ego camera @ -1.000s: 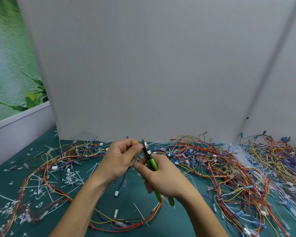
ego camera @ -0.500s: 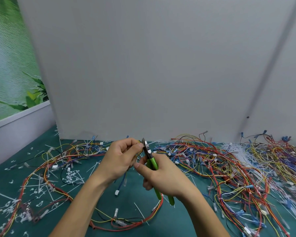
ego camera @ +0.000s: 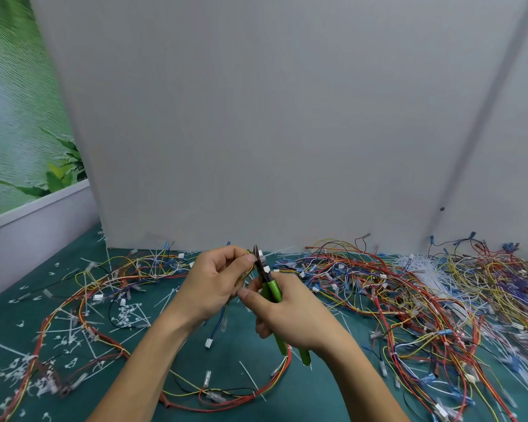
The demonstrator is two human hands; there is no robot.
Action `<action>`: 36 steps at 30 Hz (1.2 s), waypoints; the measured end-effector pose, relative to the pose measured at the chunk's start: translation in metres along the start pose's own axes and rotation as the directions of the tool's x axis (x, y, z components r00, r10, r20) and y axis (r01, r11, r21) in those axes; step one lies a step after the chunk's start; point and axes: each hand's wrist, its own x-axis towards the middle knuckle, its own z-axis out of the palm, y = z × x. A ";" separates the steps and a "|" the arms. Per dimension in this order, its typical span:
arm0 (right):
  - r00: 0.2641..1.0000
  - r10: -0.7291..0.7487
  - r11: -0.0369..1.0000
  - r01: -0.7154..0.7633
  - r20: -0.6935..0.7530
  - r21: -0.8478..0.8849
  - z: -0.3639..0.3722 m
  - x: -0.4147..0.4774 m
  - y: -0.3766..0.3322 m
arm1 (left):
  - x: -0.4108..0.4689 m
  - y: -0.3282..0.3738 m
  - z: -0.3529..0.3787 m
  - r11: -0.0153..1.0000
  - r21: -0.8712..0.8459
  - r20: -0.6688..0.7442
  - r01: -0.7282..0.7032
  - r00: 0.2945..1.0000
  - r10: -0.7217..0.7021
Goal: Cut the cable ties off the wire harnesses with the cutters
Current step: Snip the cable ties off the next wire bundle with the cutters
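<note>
Green-handled cutters (ego camera: 271, 286) gripped in right hand (ego camera: 293, 315); left hand (ego camera: 214, 284) pinches wire harness (ego camera: 215, 325). Risk: blades (ego camera: 257, 257) close to held wires, may nick insulation or skin instead of tie.

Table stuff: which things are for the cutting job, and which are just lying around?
In the job: green-handled cutters gripped by the right hand; wire harness pinched by the left hand.
Lying about: white cut tie scraps; harness pile on the right; grey board behind.
</note>
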 end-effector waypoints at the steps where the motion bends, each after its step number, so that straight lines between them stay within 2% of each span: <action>1: 1.000 0.001 1.000 -0.001 -0.003 0.008 0.000 0.000 0.000 | 0.000 0.000 0.000 1.000 0.001 0.001 0.000 1.000 0.000; 11: 0.999 0.027 0.999 -0.026 -0.023 0.045 -0.003 0.001 0.002 | -0.002 0.004 0.003 1.000 -0.020 0.009 0.003 1.000 -0.003; 16: 0.999 0.025 0.999 -0.026 0.029 0.027 -0.001 0.000 0.000 | -0.004 0.005 0.003 1.000 0.002 -0.005 0.013 1.000 -0.013; 26: 1.000 0.019 1.000 -0.019 -0.019 0.012 0.000 0.002 0.003 | -0.004 0.007 0.003 1.000 -0.020 0.001 0.011 1.000 -0.011; 36: 1.000 0.026 0.999 -0.026 -0.005 0.040 0.004 0.003 0.001 | -0.003 0.007 0.002 1.000 0.018 -0.027 0.014 1.000 -0.013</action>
